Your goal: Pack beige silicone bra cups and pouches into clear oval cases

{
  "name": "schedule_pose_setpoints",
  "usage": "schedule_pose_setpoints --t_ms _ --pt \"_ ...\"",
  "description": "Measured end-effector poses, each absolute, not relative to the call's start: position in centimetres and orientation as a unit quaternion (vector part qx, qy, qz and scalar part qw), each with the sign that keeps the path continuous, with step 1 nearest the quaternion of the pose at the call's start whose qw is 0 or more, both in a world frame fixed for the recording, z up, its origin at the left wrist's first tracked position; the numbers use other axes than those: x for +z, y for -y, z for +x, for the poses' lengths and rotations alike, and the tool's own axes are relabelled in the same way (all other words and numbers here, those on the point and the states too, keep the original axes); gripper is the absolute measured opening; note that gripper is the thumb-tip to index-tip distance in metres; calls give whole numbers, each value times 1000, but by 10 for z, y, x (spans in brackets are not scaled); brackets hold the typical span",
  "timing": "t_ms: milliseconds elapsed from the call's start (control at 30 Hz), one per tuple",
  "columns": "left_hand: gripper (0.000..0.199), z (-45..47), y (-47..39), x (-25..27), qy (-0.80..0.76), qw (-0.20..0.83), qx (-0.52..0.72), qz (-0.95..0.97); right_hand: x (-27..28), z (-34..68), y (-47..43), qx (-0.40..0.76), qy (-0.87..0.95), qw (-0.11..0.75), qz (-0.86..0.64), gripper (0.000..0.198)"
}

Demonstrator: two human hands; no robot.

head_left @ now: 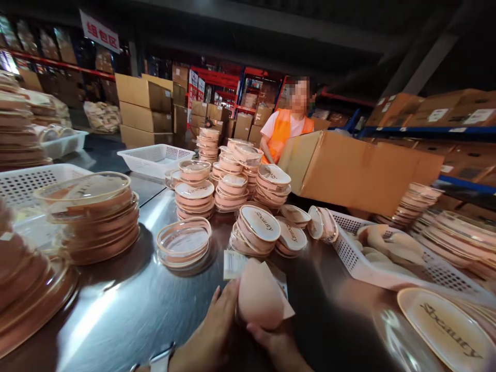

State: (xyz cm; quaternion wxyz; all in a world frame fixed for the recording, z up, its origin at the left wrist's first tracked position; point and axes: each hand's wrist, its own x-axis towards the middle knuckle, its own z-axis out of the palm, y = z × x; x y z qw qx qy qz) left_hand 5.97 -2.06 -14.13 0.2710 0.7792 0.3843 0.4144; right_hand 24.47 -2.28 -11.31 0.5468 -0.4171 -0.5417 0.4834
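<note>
Both hands are at a beige moulded bra cup (260, 297) low in the middle of the view. My left hand (217, 320), wearing a watch at the wrist, presses its fingers along the cup's left side. My right hand (277, 341) grips the lower right edge, its thumb in front and the other fingers hidden behind. A pale flap sticks out at the cup's right. Just beyond lies a printed card (234, 264), partly covered by the cup. Past it stand round clear-lidded boxes (256, 227) marked "Sbeauty". An oval clear tray (184, 245) sits to their left.
A white perforated basket (349, 253) at right holds more beige cups. Box stacks (101, 227) line the left, and a white basket (158, 160) stands farther back. A large carton (349, 165) rests on the metal table (155, 305); a person in an orange vest (284, 129) is behind it.
</note>
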Motion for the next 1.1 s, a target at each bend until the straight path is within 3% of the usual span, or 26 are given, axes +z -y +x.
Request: schedule_pose_setpoints --t_ms 100,200,333,433,533,633,733,800,967,1100 --pt "89 44 11 -124 -382 138 380 831 -107 254 14 596 405 571 -394 61" --pt "61 10 -12 -93 -456 31 420 784 -94 263 7 699 328 540 -335 59" --pt "35 -41 -46 -69 -530 47 470 704 -85 269 3 724 321 522 -315 68" --pt "29 -62 -57 -69 -526 63 474 704 -87 269 0 692 347 530 -346 65" --pt "27 -66 -54 -66 -519 66 469 711 -90 270 -5 580 384 596 -401 63" --pt "24 -61 -46 -59 -522 39 461 716 -86 277 -10 336 544 641 -426 59" --pt "25 -48 -41 -59 -542 -58 435 717 -75 287 -12 35 740 578 -343 47" --pt "22 -33 -36 -66 -546 -107 430 711 -68 289 -10 -101 796 519 -297 46" --pt "26 15 -8 -93 -472 -200 409 755 -62 276 9 -226 839 415 -270 49" --pt "29 22 11 -86 -369 -286 391 793 -61 268 27 -213 837 423 -274 62"
